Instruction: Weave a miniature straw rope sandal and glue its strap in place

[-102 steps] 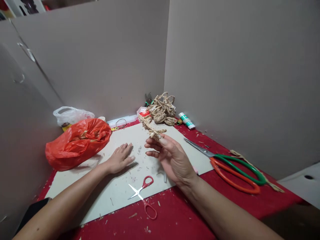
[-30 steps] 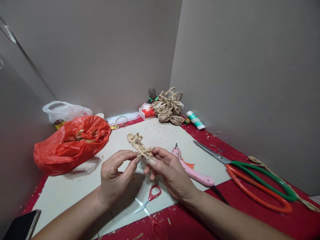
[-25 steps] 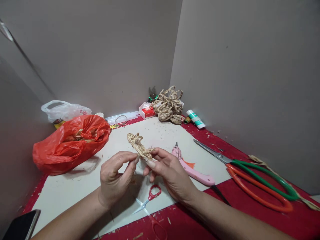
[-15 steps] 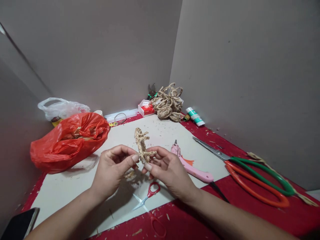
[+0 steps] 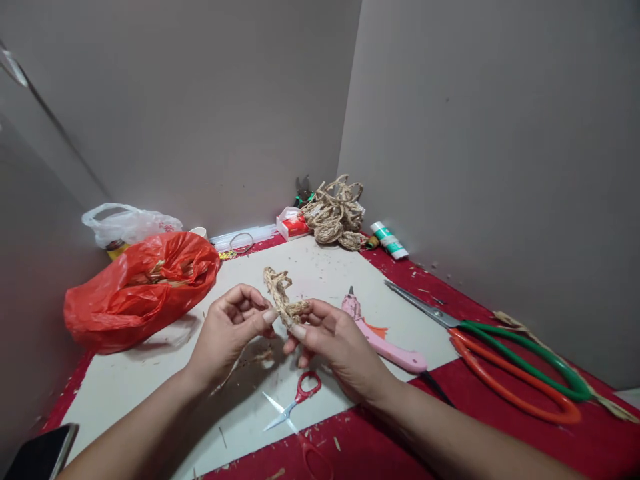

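Observation:
A small braided straw-rope piece (image 5: 279, 293), tan and with short curled strands sticking out to its right, is held up in front of me. My left hand (image 5: 237, 327) pinches its lower left side between thumb and fingers. On the lower right, my right hand (image 5: 325, 333) grips the same piece, thumb in front. A thin loose strand (image 5: 245, 363) trails under my left hand. Below the hands lie small red-handled scissors (image 5: 295, 404), spread apart on a pale board (image 5: 240, 433). Close to my right hand rests a pink glue gun (image 5: 385, 343).
Large shears (image 5: 500, 353) with green and orange handles lie at right on the red cloth (image 5: 430, 437). A red plastic bag (image 5: 135, 293) of straw sits at left. Coiled rope (image 5: 335, 213), a red-and-white box (image 5: 293, 225) and a green-white roll (image 5: 390, 241) stand at the back. A phone (image 5: 43, 453) is lower left.
The braided piece has tilted further to the left and turned slightly in my fingers. Both hands keep their pinch. The whole view has shifted a little, with things sitting lower.

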Tool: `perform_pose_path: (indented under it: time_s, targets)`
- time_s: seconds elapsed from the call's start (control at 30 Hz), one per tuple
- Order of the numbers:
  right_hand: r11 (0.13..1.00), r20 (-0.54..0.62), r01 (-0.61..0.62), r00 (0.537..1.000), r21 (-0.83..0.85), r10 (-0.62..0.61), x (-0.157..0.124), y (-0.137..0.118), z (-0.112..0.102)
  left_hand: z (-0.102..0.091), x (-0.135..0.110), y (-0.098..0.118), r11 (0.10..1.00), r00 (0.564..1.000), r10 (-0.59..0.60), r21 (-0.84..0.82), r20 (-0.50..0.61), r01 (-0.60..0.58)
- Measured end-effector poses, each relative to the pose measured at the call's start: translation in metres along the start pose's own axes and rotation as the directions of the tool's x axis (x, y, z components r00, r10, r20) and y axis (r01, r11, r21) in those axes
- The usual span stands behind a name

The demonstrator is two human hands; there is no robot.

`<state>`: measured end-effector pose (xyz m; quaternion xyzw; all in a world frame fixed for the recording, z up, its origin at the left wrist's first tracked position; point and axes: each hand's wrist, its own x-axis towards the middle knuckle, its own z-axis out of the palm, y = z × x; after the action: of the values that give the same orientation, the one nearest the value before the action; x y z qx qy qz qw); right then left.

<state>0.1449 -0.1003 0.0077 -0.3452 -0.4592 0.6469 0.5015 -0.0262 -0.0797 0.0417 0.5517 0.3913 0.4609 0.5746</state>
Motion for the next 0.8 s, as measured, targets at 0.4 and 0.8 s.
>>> perform_pose_path:
  time_s: [0.4, 0.8]
  targets:
    - [0.995, 0.169, -0.019, 0.986, 0.096, 0.002, 0.000, 0.001, 0.000, 0.002, 0.005, -0.005, 0.866, 0.914, -0.248, -0.348, 0.322, 0.358]
    - [0.991, 0.251, -0.127, 0.962, 0.048, 0.111, -0.001, 0.003, 0.004, -0.001, 0.006, -0.015, 0.881, 0.913, -0.168, -0.360, 0.373, 0.309]
